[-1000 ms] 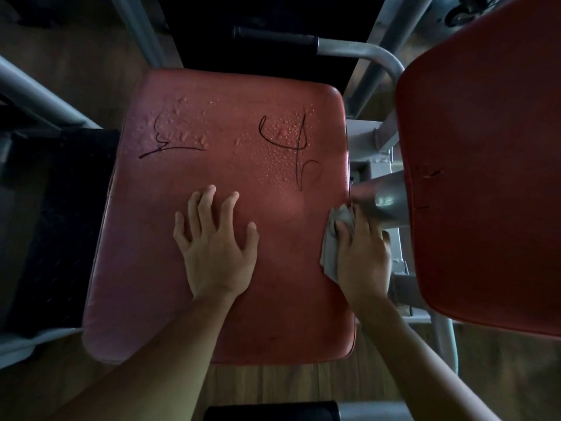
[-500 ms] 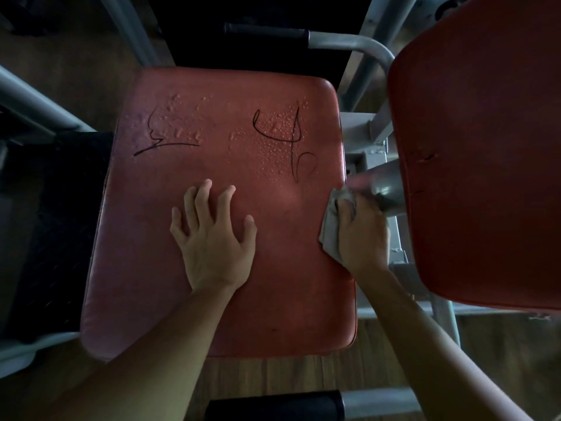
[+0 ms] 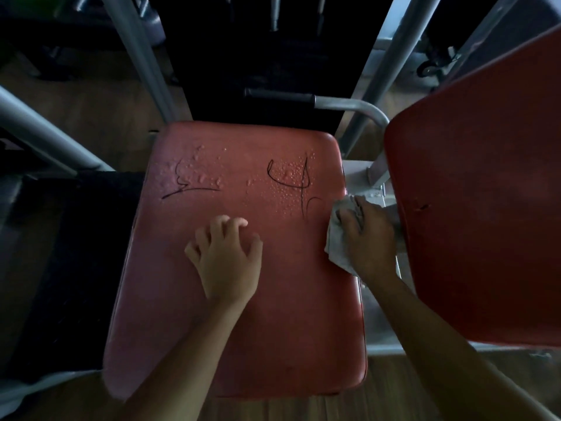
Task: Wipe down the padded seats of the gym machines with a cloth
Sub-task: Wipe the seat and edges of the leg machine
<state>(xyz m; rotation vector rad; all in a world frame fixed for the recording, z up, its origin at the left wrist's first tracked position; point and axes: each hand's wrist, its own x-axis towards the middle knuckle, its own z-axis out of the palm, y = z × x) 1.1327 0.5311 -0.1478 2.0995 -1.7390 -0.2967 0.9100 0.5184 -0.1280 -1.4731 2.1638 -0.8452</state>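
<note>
A red padded seat lies below me, with water droplets and black pen scribbles on its far half. My left hand rests on the middle of the seat, fingers curled so the tips touch the pad, holding nothing. My right hand presses a crumpled grey cloth against the seat's right edge, fingers curled over it. Part of the cloth is hidden under the hand.
A second red pad rises close on the right, beside my right hand. Grey metal frame tubes and a bar with a black grip stand behind the seat. Black matting lies left, wood floor beneath.
My left hand's fingers have curled up from lying flat on the seat. My right hand with the cloth has stayed at the seat's right edge. The camera has pulled back.
</note>
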